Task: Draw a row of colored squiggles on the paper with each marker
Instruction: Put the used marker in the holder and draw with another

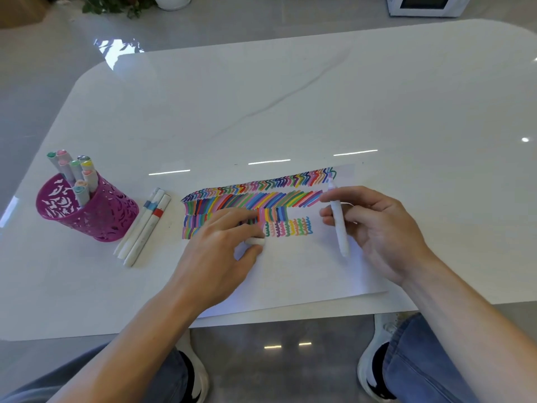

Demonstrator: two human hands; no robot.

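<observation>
A white sheet of paper (302, 274) lies near the table's front edge, covered at the top with rows of colored strokes and a lower row of squiggles (290, 227). My right hand (374, 228) holds a white marker (338, 219) above the paper's right part, its uncapped tip pointing away from me. My left hand (220, 248) rests on the paper left of the squiggles and pinches a small white cap (255, 241) between thumb and fingers.
A magenta cut-out pen cup (90, 210) with several pastel-capped markers stands at the left. Three white markers (145, 225) lie on the white table (261, 112) between the cup and the paper. My knees and shoes show below the table edge.
</observation>
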